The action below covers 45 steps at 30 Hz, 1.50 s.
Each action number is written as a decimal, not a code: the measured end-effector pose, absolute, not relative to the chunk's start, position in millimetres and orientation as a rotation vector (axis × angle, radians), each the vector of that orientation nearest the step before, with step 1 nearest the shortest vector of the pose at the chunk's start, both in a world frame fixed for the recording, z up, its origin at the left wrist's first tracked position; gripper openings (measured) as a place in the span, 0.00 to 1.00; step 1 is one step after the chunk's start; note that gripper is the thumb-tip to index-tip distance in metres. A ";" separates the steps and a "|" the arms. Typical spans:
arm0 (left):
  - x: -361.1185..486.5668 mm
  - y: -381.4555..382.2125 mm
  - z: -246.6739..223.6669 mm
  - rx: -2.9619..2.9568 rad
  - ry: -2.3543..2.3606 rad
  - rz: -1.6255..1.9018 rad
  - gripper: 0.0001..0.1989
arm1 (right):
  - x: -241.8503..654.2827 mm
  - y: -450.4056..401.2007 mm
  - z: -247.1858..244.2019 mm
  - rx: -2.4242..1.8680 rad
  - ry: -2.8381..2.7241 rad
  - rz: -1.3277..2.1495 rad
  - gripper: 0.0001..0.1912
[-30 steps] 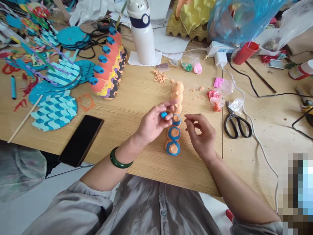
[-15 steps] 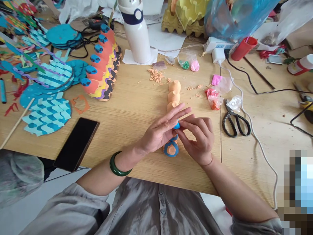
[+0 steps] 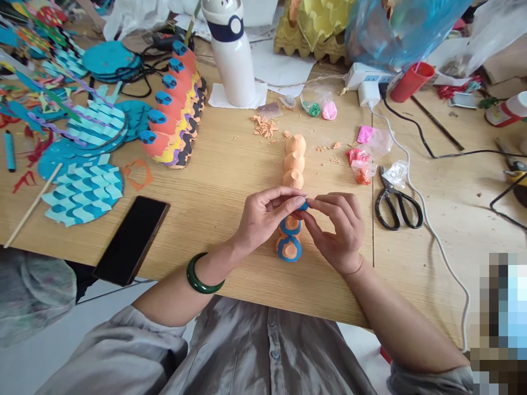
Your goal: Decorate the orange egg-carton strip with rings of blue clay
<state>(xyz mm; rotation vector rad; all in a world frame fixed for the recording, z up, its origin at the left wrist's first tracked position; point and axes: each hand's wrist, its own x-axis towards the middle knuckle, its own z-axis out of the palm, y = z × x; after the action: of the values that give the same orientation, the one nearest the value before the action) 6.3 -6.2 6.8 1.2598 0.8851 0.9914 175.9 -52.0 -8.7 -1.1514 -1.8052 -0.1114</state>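
A row of orange egg-carton cups [image 3: 293, 164] runs up the table from my hands. The two nearest cups [image 3: 289, 248] have blue clay rings around their orange centres. A small piece of blue clay [image 3: 303, 206] shows between my fingertips, at a cup mostly hidden by my hands. My left hand [image 3: 265, 216], with a green bangle on its wrist, pinches the clay from the left. My right hand [image 3: 337, 230] presses on it from the right.
A black phone [image 3: 132, 240] lies left of my hands, and black scissors [image 3: 397, 206] lie to the right. Beyond stand a white bottle [image 3: 233, 55] and a decorated orange-and-blue cup strip [image 3: 175, 107]. Blue paper crafts [image 3: 82, 203] cover the left, with orange shavings [image 3: 263, 126] ahead.
A second ago the left hand held the blue clay alone, with the right hand apart. Now the fingers of both hands meet on it, and the clay sits at the third cup.
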 end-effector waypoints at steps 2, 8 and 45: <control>6.6 -5.3 7.1 1.230 0.895 0.964 0.16 | 176.3 -51.7 -7.9 -1.144 -1.801 -0.124 0.13; 6.4 -2.1 6.7 1.134 0.843 0.866 0.20 | 177.2 -51.6 -7.2 -1.112 -1.761 0.017 0.11; 2.3 5.7 -3.0 1.502 1.038 1.031 0.13 | 174.1 -54.4 -9.5 -1.088 -1.710 0.275 0.08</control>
<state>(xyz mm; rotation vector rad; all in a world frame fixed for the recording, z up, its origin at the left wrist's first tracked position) 2.3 5.7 -3.0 1.5022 1.0384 1.0306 174.1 -54.4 -9.5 -1.0881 -1.7102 0.2752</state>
